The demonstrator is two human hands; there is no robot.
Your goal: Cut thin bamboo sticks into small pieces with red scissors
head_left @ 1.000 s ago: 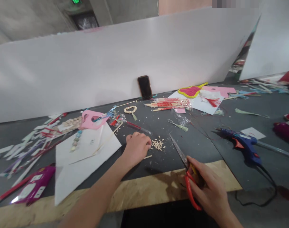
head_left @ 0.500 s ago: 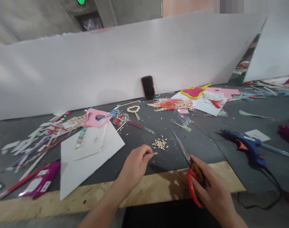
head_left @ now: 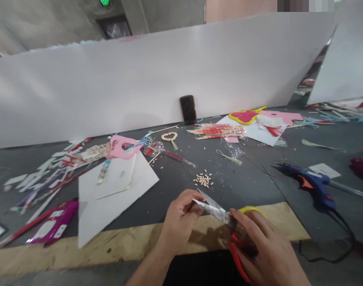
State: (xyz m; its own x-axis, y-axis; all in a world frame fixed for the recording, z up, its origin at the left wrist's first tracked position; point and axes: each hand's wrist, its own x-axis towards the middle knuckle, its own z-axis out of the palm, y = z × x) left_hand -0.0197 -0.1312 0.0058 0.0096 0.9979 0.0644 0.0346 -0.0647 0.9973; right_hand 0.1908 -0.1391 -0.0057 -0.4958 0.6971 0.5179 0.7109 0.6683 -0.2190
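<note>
Left hand: one hand [head_left: 179, 220], fingers curled in near the tips of the scissors; we cannot tell whether they are clamped on anything, since what lies between thumb and forefinger is hidden.
Right hand: one hand [head_left: 267, 242], fingers and thumb wrapped around the handles of the scissors.
Scissors: one pair [head_left: 215, 211], held above the table [head_left: 243, 182], two blades parted and pointing toward the left hand, two loops (one red, one yellow, so we tell them apart easily).
Small pale pieces: one pile [head_left: 203, 180], dozens by our eye, too crowded for us to count exactly; it lies just beyond the left hand and the blades.
Wooden strip: one [head_left: 133, 237], along the near edge, under both hands.
Glue gun: one blue [head_left: 315, 184], lying on its side, right of the right hand.
Loose pale tassels: we count two near the pile's right and beyond, one nearer [head_left: 233, 159], one farther right [head_left: 321, 144].
Bead ring: one [head_left: 165, 138], with one tassel.
Phone: one [head_left: 188, 109], leaning against the white panel [head_left: 139, 75].
Red-marked sticks: one bundle [head_left: 217, 131], overlapping too much for us to number.
Purple packet: one [head_left: 65, 210] at left, beside one large white sheet [head_left: 94, 214].
</note>
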